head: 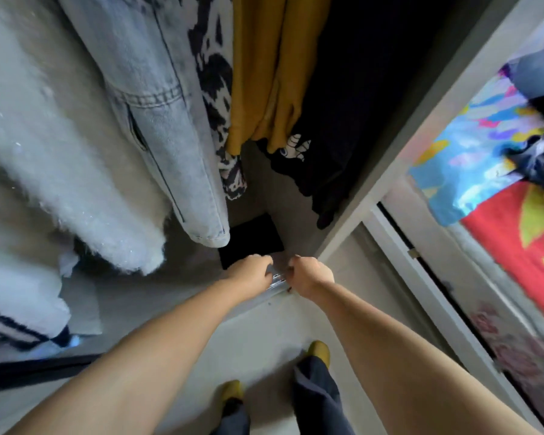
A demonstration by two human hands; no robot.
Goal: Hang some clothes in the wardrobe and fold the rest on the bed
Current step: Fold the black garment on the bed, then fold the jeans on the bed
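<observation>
Both hands' curled fingers (269, 267) pinch a small silvery, blurred item (276, 278)

Faded denim jacket (157, 120), fluffy white fleece coat (60, 183), matt mustard cloth (261, 73).

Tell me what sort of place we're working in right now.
Most likely a bedroom, at an open wardrobe: a pale blue denim jacket and a mustard yellow garment hang inside, and a bright multicoloured bedspread lies at right.

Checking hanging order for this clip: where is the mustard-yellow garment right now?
In the head view, the mustard-yellow garment hangs upper centre in the wardrobe, between the black-and-white patterned garment on its left and dark clothes on its right.
</observation>
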